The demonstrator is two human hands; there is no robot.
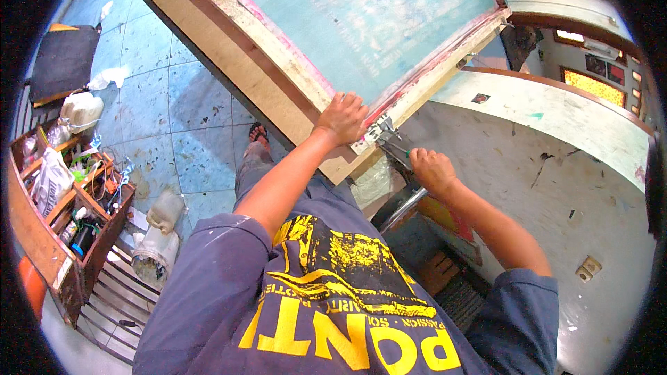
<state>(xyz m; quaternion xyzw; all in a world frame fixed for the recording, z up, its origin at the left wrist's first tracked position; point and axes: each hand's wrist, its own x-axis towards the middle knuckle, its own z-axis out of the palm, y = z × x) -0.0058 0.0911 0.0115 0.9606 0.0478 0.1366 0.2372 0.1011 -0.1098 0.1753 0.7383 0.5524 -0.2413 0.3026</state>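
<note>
Your right fingers (417, 155) are curled closed around the handle of a metal tool (394, 143), something like pliers, whose head reaches up and left from them to the near corner of a wooden frame (257, 36); you can't tell from here whether the tool bites on the wood. Just up and left of that tool head, your left fingers (353, 102) lie bent and close together over the same corner of the frame, touching it, though their undersides are hidden, so you cannot tell how tightly they have hold of it. The frame stretches away ahead of both sets of fingers, its rails stained pink and red, with a blue-green mesh (368, 28) across it. Under it, a brown board (222, 55) sticks out to the left of your left fingers. Below your fingers, nearer your body, is your dark shirt (326, 201) with its yellow print. Left of your left fingers and lower down, your foot (258, 136) is on the spotted blue tile floor (201, 111). Right of your right fingers stands a marked pale wall (514, 180) with a socket (589, 269) on it. Well to the left of your left fingers are a cluttered wooden crate (35, 215), a whitish jug (82, 111) and, beyond that, a dark sheet (66, 59).
</note>
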